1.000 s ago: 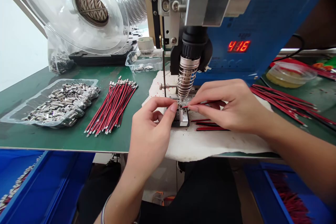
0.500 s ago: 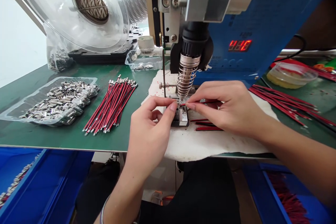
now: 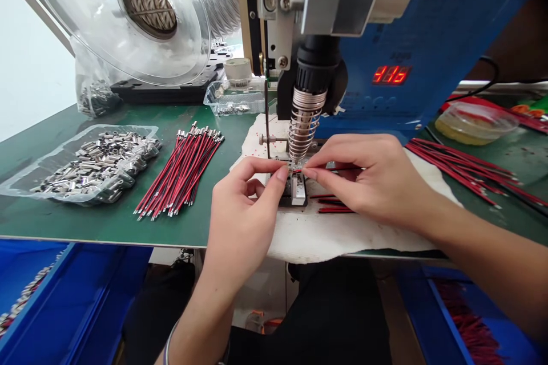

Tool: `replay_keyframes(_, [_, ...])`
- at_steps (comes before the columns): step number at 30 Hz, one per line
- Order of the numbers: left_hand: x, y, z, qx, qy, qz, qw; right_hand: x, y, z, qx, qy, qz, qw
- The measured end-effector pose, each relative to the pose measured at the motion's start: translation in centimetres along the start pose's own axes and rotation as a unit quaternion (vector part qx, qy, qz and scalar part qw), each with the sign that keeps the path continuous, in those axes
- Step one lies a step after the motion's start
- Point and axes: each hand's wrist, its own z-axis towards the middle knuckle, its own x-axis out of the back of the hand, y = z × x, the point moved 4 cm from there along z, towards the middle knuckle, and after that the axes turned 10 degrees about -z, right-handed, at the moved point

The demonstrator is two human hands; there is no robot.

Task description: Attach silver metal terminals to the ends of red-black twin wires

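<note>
Under the spring-wrapped tip of a soldering machine (image 3: 306, 117), my two hands meet over a small metal fixture (image 3: 298, 191). My right hand (image 3: 363, 174) pinches a red-and-black wire (image 3: 297, 170) between thumb and forefinger, its end at the fixture below the tip. From the other side, my left hand (image 3: 246, 205) has thumb and forefinger closed at the fixture's left edge; what lies between them is too small and hidden to name. More red-and-black wires (image 3: 334, 209) lie beneath my right hand on a white cloth (image 3: 317, 236).
To the left are a clear tray (image 3: 92, 197) of small metal cylinders and a bundle of wires with metal ends (image 3: 180, 174). Loose wires (image 3: 466, 168) and a round plastic tub (image 3: 475, 122) sit at right. A clear round shield (image 3: 98, 28) stands behind; blue bins (image 3: 85, 296) are below.
Both hands hold almost the same pose, the right fingers shifting very slightly. The red digits on the blue machine's display read differently.
</note>
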Motion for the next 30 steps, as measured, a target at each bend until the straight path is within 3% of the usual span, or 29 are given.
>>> replay_keyframes(30, [0.04,0.00,-0.05,-0.004,-0.006,-0.003,1.000,-0.11,0.12,-0.09,-0.011,-0.009,0.006,1.000])
